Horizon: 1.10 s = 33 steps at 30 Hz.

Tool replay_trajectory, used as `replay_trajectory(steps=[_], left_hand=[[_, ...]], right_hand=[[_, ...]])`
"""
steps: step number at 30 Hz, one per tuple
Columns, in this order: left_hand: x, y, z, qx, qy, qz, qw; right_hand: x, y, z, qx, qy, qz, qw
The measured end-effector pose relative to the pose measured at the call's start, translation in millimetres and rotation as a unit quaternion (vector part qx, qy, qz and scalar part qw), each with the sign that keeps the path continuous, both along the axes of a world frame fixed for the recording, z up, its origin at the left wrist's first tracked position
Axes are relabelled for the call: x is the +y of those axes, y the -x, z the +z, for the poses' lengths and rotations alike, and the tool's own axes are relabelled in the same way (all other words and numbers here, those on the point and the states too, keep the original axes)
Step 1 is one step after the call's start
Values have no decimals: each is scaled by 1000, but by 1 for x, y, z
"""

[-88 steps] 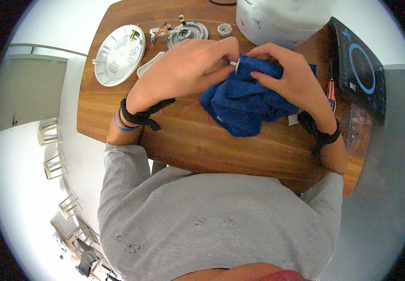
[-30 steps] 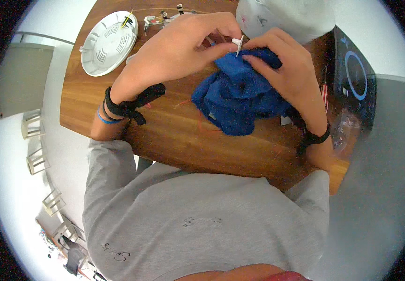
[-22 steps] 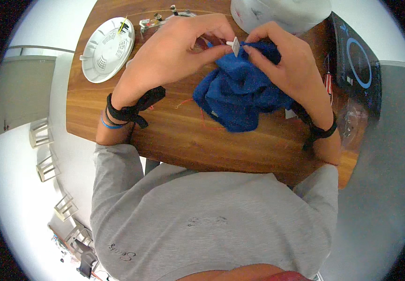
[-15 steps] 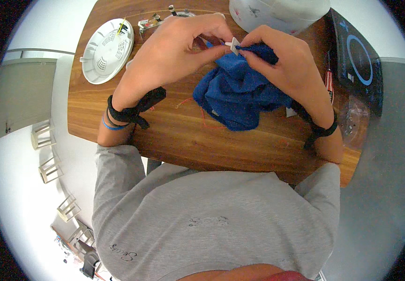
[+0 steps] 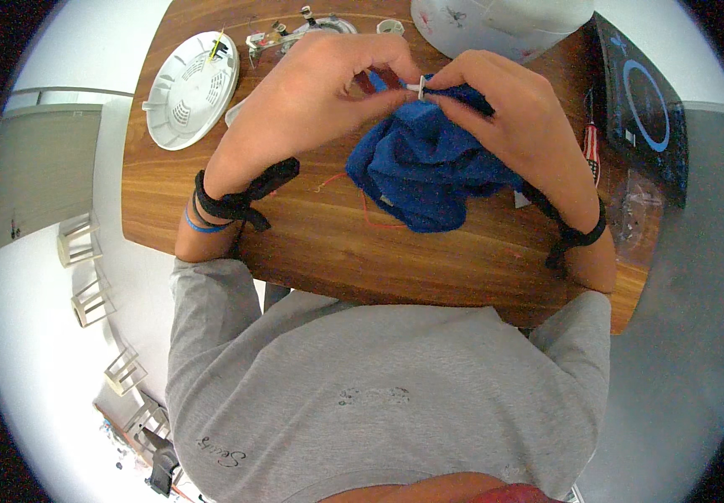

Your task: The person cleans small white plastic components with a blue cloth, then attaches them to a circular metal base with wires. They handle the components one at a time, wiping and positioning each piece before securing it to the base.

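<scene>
White part (image 5: 421, 89) | left hand (image 5: 337, 88): arched, pinching it | right hand (image 5: 513, 105): arched opposite, pinching blue cloth (image 5: 425, 163)

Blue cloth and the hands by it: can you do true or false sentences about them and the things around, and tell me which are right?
1. The left hand pinches a small white plastic part. True.
2. The right hand holds nothing. False: the right hand pinches some of the blue cloth.
3. The round white slotted cover is left of both hands. True.
4. The striped-handled screwdriver lies on the blue cloth. False: the striped-handled screwdriver lies right of the blue cloth, on the wooden table.
</scene>
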State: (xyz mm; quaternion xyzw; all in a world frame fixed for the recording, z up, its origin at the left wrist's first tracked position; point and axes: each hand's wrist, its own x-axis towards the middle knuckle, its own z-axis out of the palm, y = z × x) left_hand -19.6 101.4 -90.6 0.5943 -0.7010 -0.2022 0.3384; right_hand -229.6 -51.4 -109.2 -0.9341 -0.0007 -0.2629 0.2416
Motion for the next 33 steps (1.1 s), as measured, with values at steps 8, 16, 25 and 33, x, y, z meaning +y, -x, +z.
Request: replay_trajectory(steps=[8,16,25,33], left_hand=[[0,1,2,-9,-5,7,1000],[0,2,0,-9,-20,12,1000],[0,3,-1,-15,-16,10,1000],[-1,3,-2,-39,-11,2,999]], right_hand=[[-7,-1,2,8,-14,43,999],[-9,0,3,26,-29,26,999],[-6,0,0,34,-20,21,999],[-2,0,-1,30,-35,13,999]])
